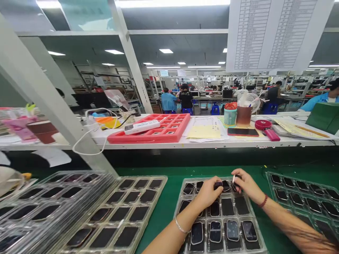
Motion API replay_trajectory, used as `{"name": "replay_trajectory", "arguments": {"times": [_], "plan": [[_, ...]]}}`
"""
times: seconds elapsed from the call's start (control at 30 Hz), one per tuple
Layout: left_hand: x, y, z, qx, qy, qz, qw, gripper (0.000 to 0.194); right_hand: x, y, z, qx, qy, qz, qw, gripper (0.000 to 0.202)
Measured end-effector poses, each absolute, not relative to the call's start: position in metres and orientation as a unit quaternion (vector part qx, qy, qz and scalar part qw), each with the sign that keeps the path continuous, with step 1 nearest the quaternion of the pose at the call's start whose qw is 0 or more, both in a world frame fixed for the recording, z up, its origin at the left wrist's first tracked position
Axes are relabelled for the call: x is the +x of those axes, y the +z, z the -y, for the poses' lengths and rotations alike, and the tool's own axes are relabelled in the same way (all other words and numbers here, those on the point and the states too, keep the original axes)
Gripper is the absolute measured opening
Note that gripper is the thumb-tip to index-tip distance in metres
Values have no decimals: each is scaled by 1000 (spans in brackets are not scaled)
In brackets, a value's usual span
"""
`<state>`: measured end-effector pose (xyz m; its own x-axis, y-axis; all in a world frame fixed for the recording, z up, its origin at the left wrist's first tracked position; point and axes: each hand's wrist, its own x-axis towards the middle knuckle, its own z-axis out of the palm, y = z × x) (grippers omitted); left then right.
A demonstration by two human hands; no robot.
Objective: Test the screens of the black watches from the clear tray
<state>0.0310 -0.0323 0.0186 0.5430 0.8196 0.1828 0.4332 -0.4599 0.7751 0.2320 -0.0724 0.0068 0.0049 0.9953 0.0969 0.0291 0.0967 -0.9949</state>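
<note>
A clear plastic tray (pixel 261 231) stands on the green bench in front of me, with smartwatch cases in many of its pockets. At its far side my left hand (pixel 209 193) is closed on a dark smartwatch case (pixel 218 185), pinched between thumb and fingers. To the right, my right hand (pixel 245 184) grips another smartwatch case (pixel 235 179), tilted on its edge over the far right corner. The near row holds several smartwatches, one of them a smartwatch with a lit screen (pixel 232 230). Two middle-row pockets on the right show only black foam (pixel 241 205).
To the left are a tray with black foam pads (pixel 131 212) and a tall stack of trays (pixel 87 208). Another watch tray (pixel 299 190) lies right. The shelf (pixel 159 146) behind carries a red compartment tray (pixel 169 139), papers (pixel 203 128), a phone (pixel 243 132) and cups (pixel 243 116).
</note>
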Motion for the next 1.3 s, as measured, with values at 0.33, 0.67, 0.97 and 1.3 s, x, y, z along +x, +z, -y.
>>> {"name": "replay_trajectory", "arguments": {"times": [0.33, 0.67, 0.97, 1.3], "plan": [[28, 16, 23, 701, 287, -391, 524, 18, 208, -3, 64, -431, 472, 610, 469, 40], [25, 28, 39, 790, 282, -367, 402, 16, 209, -7, 60, -437, 518, 575, 459, 46], [23, 25, 32, 802, 289, -370, 369, 16, 201, -7, 46, -442, 516, 566, 467, 48], [22, 29, 38, 808, 296, -362, 359, 17, 205, -6, 55, -420, 519, 565, 486, 47]]}}
